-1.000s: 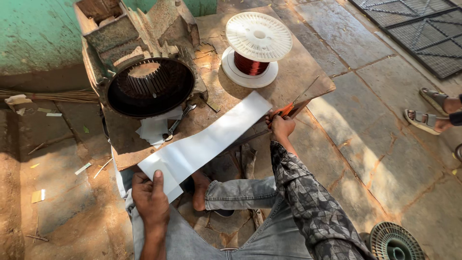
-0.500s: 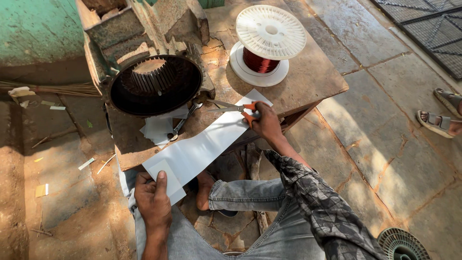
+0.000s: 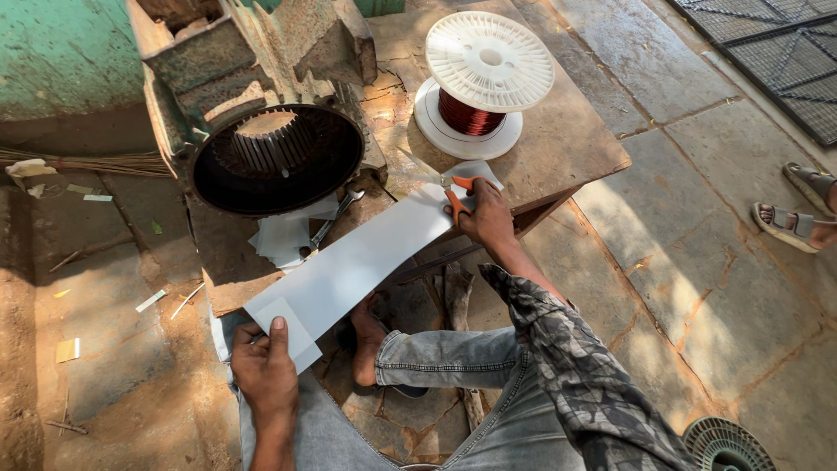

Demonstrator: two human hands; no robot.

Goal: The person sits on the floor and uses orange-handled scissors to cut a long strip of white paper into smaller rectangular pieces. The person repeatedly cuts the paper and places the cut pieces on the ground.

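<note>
- The left hand [image 3: 266, 366] is low in the view, forearm coming straight up from the bottom edge. Its thumb lies flat on top of the near end of the white sheet [image 3: 349, 270] and the fingers curl under, so it pinches the sheet's corner.
- The right hand [image 3: 484, 218] reaches forward from a patterned sleeve [image 3: 575, 366], wrist bent a little. Its fingers are closed through the orange handles of the scissors [image 3: 453, 192], gripping them at the far end of the sheet.
- The scissor blades point left, over the table's worn top; I cannot tell how far apart they stand.
- One long white sheet runs slantwise from the left hand up to the right hand, partly on the table [image 3: 567, 148] and partly hanging past its near edge.
- One pair of scissors.
- One white plastic spool [image 3: 488, 61] of copper-coloured wire stands upright on the table, behind the right hand.
- One round motor housing [image 3: 275, 157], dark and ribbed inside, sits at the table's left end.
- One metal wrench [image 3: 336, 218] lies beside a few small white paper pieces [image 3: 283, 240] below the housing.
- One bare foot [image 3: 370, 336] of the person shows under the sheet.
- Another person's sandalled foot [image 3: 793, 222] is at the right edge.
</note>
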